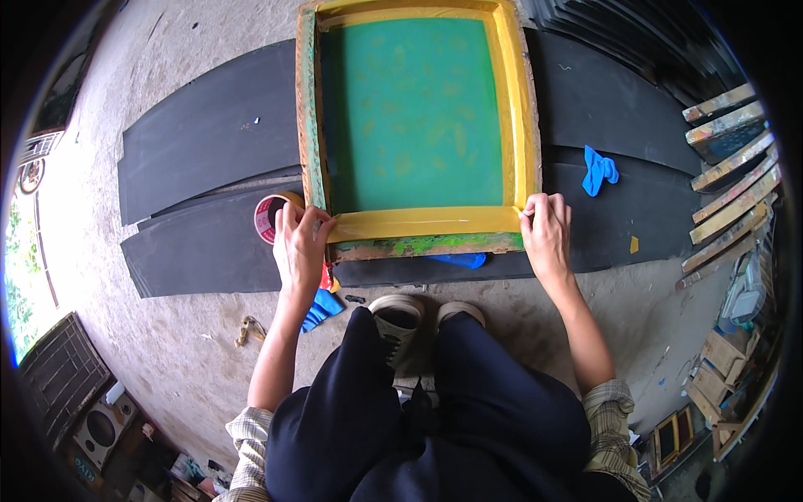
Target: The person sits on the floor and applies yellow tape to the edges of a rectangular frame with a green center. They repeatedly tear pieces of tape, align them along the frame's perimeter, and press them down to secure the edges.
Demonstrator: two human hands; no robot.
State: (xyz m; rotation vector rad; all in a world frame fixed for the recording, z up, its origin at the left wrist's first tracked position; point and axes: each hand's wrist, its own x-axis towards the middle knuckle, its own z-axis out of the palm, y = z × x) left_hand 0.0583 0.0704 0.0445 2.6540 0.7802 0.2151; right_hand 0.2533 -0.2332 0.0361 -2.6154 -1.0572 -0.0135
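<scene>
A wooden screen-printing frame point(313, 125) with green mesh point(418, 117) lies in front of me. Faint yellowish leaf-like marks show on the mesh, and yellow tape lines its far and right borders. Across the near border stretches a strip of yellow tape point(427, 222). My left hand point(299, 247) is closed on the strip's left end, at the frame's near left corner. At the near right corner, my right hand point(548, 238) pinches the other end. A tape roll point(268, 216) with a red-and-white core sits against the left hand, partly hidden behind it.
Black sheets point(209, 117) lie under and beside the frame on the concrete floor. A blue crumpled cloth point(599, 171) rests to the right; another blue piece point(322, 309) lies near my left foot. Several wooden frames point(728, 167) stand stacked at the far right. A speaker point(104, 427) stands lower left.
</scene>
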